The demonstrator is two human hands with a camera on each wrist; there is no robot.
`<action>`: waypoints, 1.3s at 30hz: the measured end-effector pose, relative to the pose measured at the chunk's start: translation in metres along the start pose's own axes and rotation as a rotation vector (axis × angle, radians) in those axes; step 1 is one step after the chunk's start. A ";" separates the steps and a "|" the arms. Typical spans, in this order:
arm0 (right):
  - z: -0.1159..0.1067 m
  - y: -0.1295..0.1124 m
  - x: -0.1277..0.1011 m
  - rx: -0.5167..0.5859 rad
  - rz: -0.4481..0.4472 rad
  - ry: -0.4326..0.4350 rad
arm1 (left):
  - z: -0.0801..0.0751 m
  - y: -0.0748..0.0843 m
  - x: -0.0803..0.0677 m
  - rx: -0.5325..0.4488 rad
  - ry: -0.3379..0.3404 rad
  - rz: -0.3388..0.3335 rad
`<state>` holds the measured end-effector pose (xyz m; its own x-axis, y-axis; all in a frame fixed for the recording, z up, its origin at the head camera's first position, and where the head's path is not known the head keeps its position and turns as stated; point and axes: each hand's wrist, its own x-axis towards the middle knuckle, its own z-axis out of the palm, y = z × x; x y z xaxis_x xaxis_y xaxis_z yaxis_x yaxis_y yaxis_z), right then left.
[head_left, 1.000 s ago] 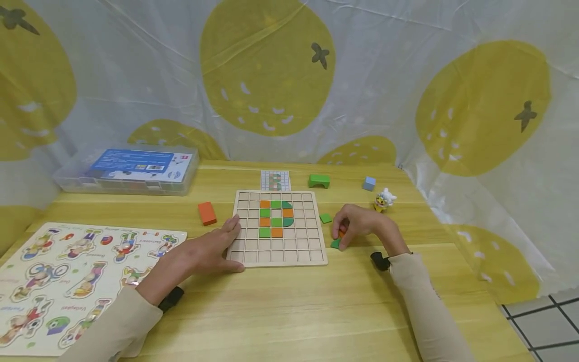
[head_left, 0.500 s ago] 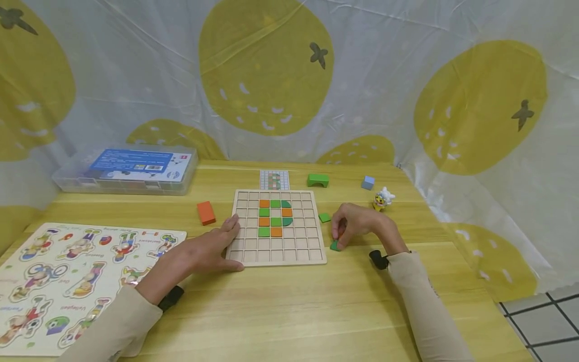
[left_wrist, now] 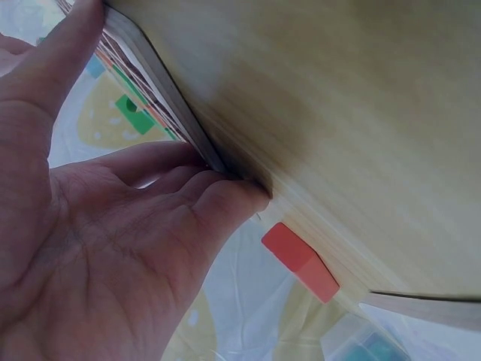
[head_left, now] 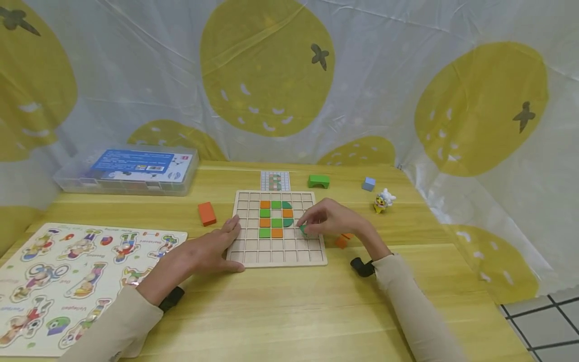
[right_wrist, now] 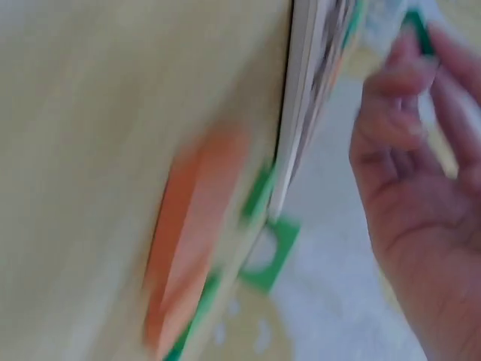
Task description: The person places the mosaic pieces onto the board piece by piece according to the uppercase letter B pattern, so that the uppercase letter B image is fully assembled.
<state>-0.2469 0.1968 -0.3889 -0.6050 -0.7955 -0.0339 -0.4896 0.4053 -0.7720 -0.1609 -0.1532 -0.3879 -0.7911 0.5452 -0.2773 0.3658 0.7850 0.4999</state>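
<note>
A wooden grid board (head_left: 271, 256) lies mid-table, bearing orange and green square tiles (head_left: 277, 232) and two dark green curved-edge tiles (head_left: 287, 222). My left hand (head_left: 208, 251) rests against the board's left side, thumb by its near left corner. In the left wrist view, that hand (left_wrist: 113, 226) touches the board's edge (left_wrist: 169, 86). Over the board's right part, my right hand (head_left: 332, 218) pinches a dark green tile (head_left: 303, 230), mostly hidden by the fingers. The right wrist view also shows the green tile (right_wrist: 418, 31) between thumb and fingers.
Orange pieces (head_left: 342, 241) lie right of the board. Behind it are a pattern card (head_left: 275, 181) and a green arch block (head_left: 318, 181). A blue cube (head_left: 368, 184) and a figurine (head_left: 383, 201) stand right, an orange block (head_left: 207, 213), plastic case (head_left: 135, 173) and picture puzzle (head_left: 86, 286) left.
My right hand has picked up a dark green tile from beside the board and moved left over the grid. Orange pieces there are now uncovered. My left hand stays put.
</note>
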 end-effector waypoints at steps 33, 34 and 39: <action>0.020 -0.016 0.020 -0.145 0.077 0.068 | -0.001 -0.001 0.000 0.013 0.001 0.001; 0.018 -0.015 0.019 -0.143 0.071 0.060 | -0.001 -0.001 -0.001 0.013 0.002 0.003; -0.004 -0.002 0.000 -0.105 0.065 0.058 | -0.001 -0.001 -0.001 -0.002 -0.001 0.007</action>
<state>-0.2483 0.1976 -0.3847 -0.6713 -0.7400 -0.0423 -0.5095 0.5021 -0.6988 -0.1609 -0.1547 -0.3868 -0.7884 0.5506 -0.2744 0.3700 0.7807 0.5037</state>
